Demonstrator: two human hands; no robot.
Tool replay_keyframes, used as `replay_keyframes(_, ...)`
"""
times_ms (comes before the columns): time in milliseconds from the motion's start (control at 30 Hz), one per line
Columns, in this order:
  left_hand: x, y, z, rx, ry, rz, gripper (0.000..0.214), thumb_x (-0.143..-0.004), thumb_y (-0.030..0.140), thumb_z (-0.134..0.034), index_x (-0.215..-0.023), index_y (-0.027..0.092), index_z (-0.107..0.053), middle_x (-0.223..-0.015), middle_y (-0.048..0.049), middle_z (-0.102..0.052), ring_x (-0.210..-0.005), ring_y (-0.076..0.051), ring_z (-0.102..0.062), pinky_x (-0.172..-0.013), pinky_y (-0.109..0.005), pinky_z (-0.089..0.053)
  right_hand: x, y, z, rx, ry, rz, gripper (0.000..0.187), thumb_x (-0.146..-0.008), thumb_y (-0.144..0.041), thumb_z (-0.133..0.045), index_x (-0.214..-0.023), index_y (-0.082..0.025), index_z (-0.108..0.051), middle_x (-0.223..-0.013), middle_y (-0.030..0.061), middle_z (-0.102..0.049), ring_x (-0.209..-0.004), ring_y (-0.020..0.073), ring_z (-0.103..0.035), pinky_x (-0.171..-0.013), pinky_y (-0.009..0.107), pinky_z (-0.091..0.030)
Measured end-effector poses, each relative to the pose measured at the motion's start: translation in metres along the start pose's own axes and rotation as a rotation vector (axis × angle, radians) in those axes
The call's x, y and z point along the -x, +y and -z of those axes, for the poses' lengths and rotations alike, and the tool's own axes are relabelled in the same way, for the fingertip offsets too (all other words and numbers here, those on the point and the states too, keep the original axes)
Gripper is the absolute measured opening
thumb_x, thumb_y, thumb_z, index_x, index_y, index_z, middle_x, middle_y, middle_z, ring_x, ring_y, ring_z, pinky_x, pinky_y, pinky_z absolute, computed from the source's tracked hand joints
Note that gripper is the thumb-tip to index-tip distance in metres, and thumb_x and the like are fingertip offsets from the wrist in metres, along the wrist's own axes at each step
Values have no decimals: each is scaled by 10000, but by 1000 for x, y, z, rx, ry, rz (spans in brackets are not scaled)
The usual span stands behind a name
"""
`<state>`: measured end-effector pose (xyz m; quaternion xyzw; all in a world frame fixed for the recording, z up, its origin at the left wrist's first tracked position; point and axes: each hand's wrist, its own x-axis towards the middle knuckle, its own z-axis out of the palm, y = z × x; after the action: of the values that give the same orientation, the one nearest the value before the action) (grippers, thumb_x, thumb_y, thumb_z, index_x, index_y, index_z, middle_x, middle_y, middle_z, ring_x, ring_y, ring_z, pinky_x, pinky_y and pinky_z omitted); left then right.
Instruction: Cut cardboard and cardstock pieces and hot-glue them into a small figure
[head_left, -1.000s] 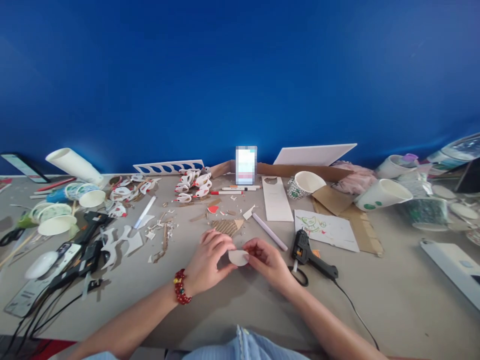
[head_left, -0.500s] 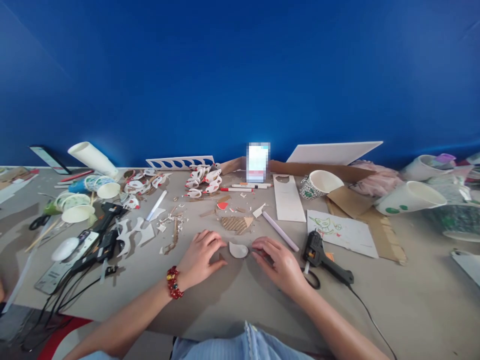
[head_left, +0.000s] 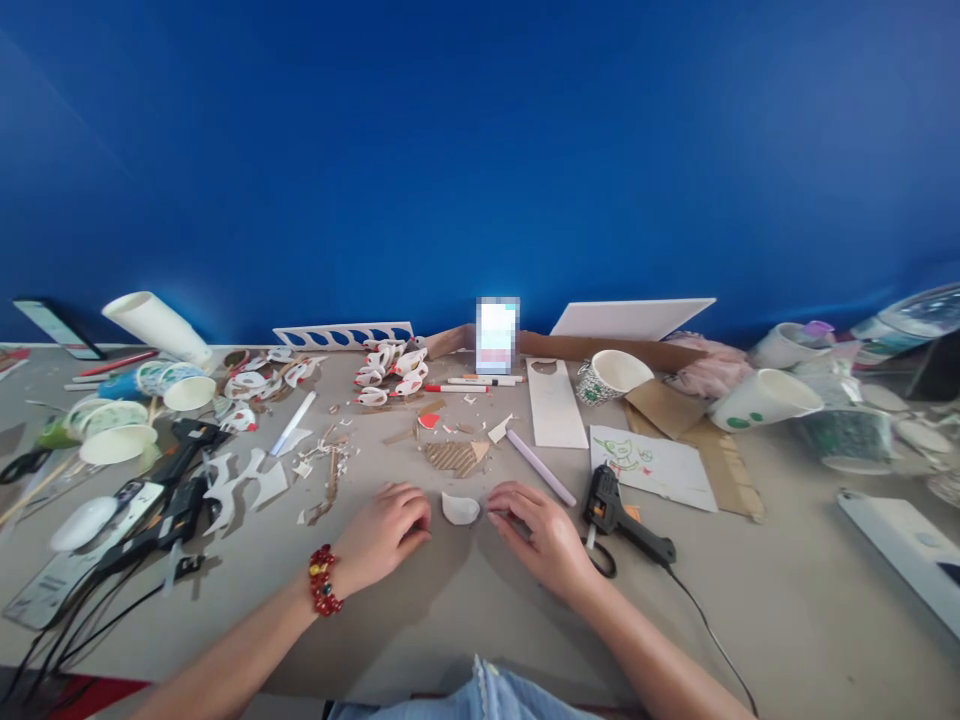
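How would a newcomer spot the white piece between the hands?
On the grey table, find the gap between the left hand and right hand. The white piece there is rounded with one pointed corner, unlike the ridged brown cardboard beyond it.

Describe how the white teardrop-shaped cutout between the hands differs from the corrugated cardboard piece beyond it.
Colour: the white cutout is pale, the corrugated cardboard piece brown. Surface: the white cutout looks smooth, while the corrugated cardboard piece shows ridges. Size: the white cutout is smaller than the corrugated cardboard piece. Both lie on the table, apart from each other.
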<state>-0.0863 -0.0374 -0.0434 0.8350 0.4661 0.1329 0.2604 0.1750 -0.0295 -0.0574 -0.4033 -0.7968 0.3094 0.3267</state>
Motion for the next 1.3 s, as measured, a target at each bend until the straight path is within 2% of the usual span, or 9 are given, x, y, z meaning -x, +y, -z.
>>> replay_keyframes(100, -6, 13, 4, 259, -8, 70, 61, -872, 208, -583, -814, 197, -570, -788, 7, -611, -748, -158, -573, -702, -264, -444, 0, -4, 4, -63, -19, -59, 127, -934, -227, -527, -966, -215, -649, -967, 81, -682, -890, 211, -636, -797, 326, -503)
replay_keyframes(167, -12, 25, 7, 404, 23, 66, 61, -858, 184, -573, -798, 196, -574, -793, 12, -604, -751, -142, -576, -718, -249, -457, 1, -8, 5, -143, -51, -131, 108, -921, -257, -569, -977, -212, -649, -926, 59, -679, -805, 184, -633, -720, 285, -499)
replay_keyframes(267, -25, 44, 8, 537, 47, -22, 88, -827, 125, -547, -814, 191, -605, -827, -6, -610, -779, -141, -583, -742, -248, -471, 2, -15, 7, -245, -86, -194, 93, -897, -282, -612, -933, -207, -653, -855, 30, -675, -755, 162, -622, -665, 251, -473)
replay_keyframes(433, -41, 58, -2, 639, 77, -7, 159, -798, 103, -536, -908, 189, -611, -842, -14, -636, -798, -145, -593, -746, -245, -481, 4, -19, 10, -268, -60, -254, 86, -866, -225, -603, -793, -190, -632, -741, 3, -647, -678, 142, -581, -591, 228, -416)
replay_keyframes(667, -44, 58, -11, 727, 133, 64, 167, -847, 171, -552, -1008, 195, -594, -884, -20, -642, -849, -150, -589, -788, -268, -483, 8, -12, 8, -378, -44, -305, 132, -849, -261, -619, -746, -178, -623, -696, -6, -607, -634, 127, -529, -587, 225, -412)
replay_keyframes(833, -45, 57, -13, 817, 61, 87, 203, -862, 195, -540, -1061, 188, -577, -862, -21, -626, -830, -148, -588, -755, -268, -487, 7, -10, 7, -477, -16, -373, 171, -878, -340, -596, -825, -179, -622, -714, 2, -607, -621, 131, -544, -570, 232, -435)
replay_keyframes(967, -45, 56, -17, 843, 57, 96, 227, -835, 147, -546, -1056, 187, -577, -848, -13, -614, -804, -140, -586, -716, -248, -481, 5, -7, 3, -549, -20, -388, 201, -855, -367, -628, -791, -181, -588, -690, -2, -584, -604, 130, -543, -558, 233, -435)
replay_keyframes(1167, -38, 48, -19, 961, 37, 127, 247, -843, 143, -554, -1085, 188, -553, -927, -27, -622, -877, -147, -600, -812, -285, -484, 3, -4, -6, -641, -24, -413, 212, -856, -360, -613, -762, -176, -568, -636, -15, -555, -564, 119, -518, -550, 233, -417)
replay_keyframes(1300, -33, 45, -19, 941, 22, 167, 240, -813, 126, -585, -1046, 176, -560, -875, -17, -615, -837, -140, -584, -788, -276, -473, 2, -4, -11, -605, -55, -423, 188, -846, -341, -613, -758, -179, -576, -646, -12, -562, -567, 122, -521, -550, 234, -428)
